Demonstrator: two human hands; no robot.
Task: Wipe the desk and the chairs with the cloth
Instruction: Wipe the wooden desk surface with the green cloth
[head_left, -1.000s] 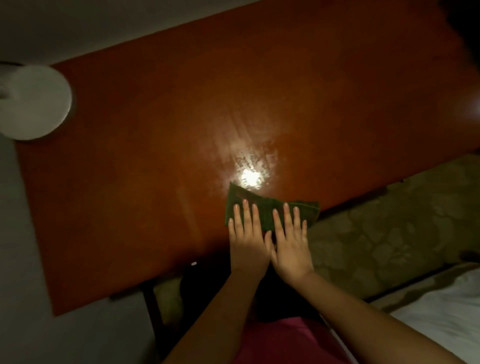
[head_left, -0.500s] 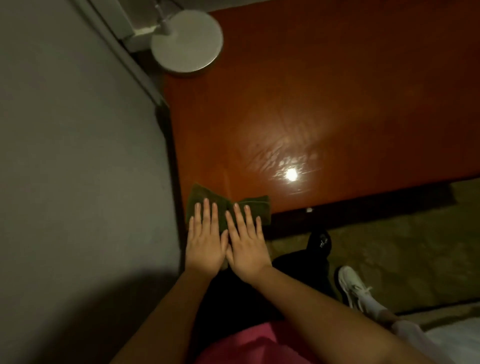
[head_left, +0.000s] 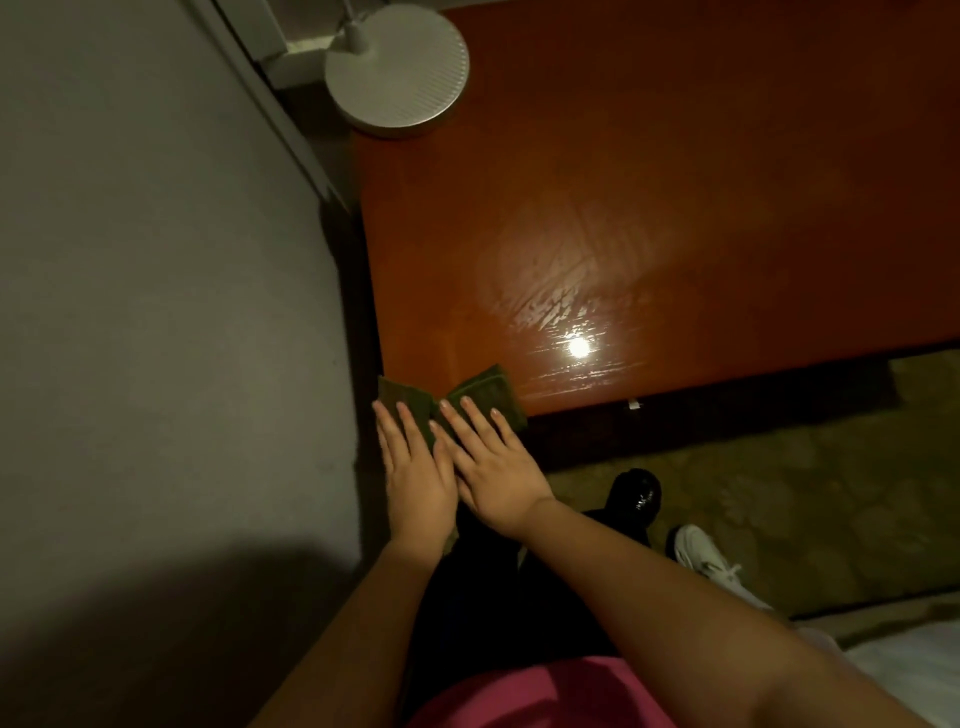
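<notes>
my left hand (head_left: 415, 483) and right hand (head_left: 493, 467) are side by side and touching. both lie flat on the green cloth (head_left: 488, 395), fingers straight and close together, pressing down and not gripping anything. the cloth is on the corner of the red-brown desk (head_left: 675, 182), just left of the frame's centre, right next to the grey wall (head_left: 156, 260). a round white lamp base (head_left: 397, 67) sits at the top of the frame.

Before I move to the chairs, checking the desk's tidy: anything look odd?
Nothing spilled or broken. Smeary streaks show on the desk around the light glare, and the cloth is bunched at the near left corner.
</notes>
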